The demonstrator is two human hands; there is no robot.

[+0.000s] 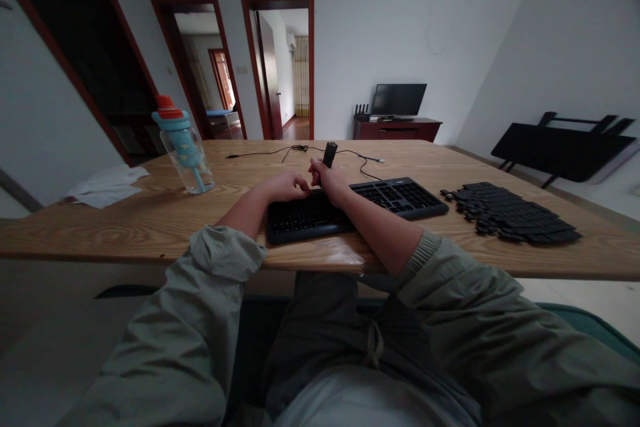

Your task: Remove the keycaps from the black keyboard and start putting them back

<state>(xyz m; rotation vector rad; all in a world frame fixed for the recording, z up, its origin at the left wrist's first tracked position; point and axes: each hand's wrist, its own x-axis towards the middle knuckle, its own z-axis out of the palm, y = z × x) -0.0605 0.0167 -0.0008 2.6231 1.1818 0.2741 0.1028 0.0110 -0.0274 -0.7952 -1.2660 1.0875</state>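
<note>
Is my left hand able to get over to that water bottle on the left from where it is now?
Probably yes. The left hand rests at the keyboard's far edge, and only bare table lies between it and the water bottle. Its fingers look curled, holding nothing visible.

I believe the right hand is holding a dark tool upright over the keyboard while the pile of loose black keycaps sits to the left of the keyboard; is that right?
Not quite: the head view shows the pile of loose black keycaps lying to the right of the keyboard, not the left. The right hand does hold the dark tool upright over the keyboard.
</note>
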